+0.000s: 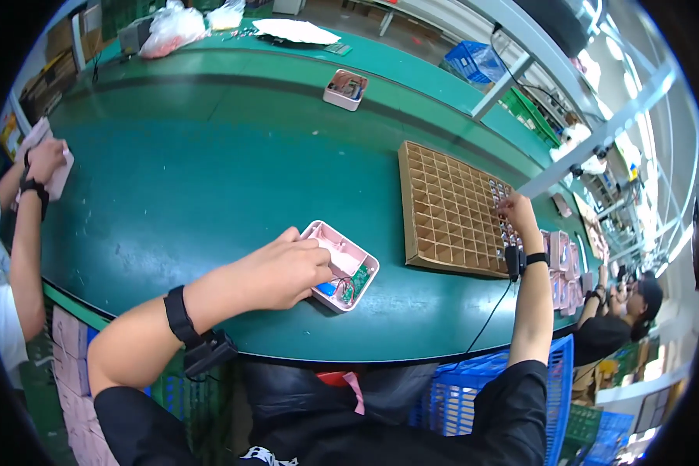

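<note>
My left hand (279, 270) is closed over the left side of a pink plastic casing (370, 260) on the table in front of me. Inside the casing lie a green circuit board (357, 283), thin dark wires and a blue part (326, 288). My right hand (517, 211) is over the right-hand columns of a cardboard divider tray (446, 194), its fingers pinched together. Small metallic parts fill some cells there, while most other cells hold nothing. Whatever sits between my right fingertips is too small to make out.
Another pink casing (345, 89) with parts inside stands farther back. Stacked pink casings (563, 268) crowd the right edge, beyond a slanting metal post (598, 132). At the left, another person's hand (46, 159) holds a pink piece. A blue crate (462, 396) stands below the table edge.
</note>
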`<state>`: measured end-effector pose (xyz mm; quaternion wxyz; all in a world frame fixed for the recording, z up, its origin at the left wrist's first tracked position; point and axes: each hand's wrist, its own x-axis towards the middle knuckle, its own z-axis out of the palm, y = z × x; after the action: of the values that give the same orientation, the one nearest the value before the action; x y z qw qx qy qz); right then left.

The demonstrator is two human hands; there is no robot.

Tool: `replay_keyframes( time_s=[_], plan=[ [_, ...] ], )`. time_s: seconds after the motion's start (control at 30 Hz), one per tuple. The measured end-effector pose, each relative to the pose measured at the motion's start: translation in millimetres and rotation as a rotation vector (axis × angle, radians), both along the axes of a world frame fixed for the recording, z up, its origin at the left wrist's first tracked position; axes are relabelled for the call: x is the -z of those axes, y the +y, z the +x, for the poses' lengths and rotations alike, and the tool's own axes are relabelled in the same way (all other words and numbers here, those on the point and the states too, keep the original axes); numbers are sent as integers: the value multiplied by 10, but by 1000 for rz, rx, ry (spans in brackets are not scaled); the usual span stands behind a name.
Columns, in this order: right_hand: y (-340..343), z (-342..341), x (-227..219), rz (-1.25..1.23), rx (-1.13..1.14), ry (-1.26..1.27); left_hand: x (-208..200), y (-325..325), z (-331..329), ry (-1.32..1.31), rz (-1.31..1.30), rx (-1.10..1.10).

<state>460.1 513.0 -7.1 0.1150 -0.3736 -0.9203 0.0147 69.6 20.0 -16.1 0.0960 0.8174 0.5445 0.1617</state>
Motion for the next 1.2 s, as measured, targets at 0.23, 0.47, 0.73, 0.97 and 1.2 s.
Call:
replay_keyframes(
  time_s=[0.23,0.47,0.73,0.97,1.2],
  plan=[
    [361,61,107,-48,58,558,139,33,-35,-11,40,30],
    [-325,-652,-612,-284,-281,1025,163,71,69,-165,184,-4],
    [-2571,-1985,-756,-795,-752,1162,-139,126,-204,-365,427,-255],
    [-3363,-2276,-610,-1159,-1063,1174,-213,174,-371,-649,-444,23],
    [-3473,-2171,-517,-1224,-960,1260,-88,89,-20,-1427,-541,88]
  ],
)
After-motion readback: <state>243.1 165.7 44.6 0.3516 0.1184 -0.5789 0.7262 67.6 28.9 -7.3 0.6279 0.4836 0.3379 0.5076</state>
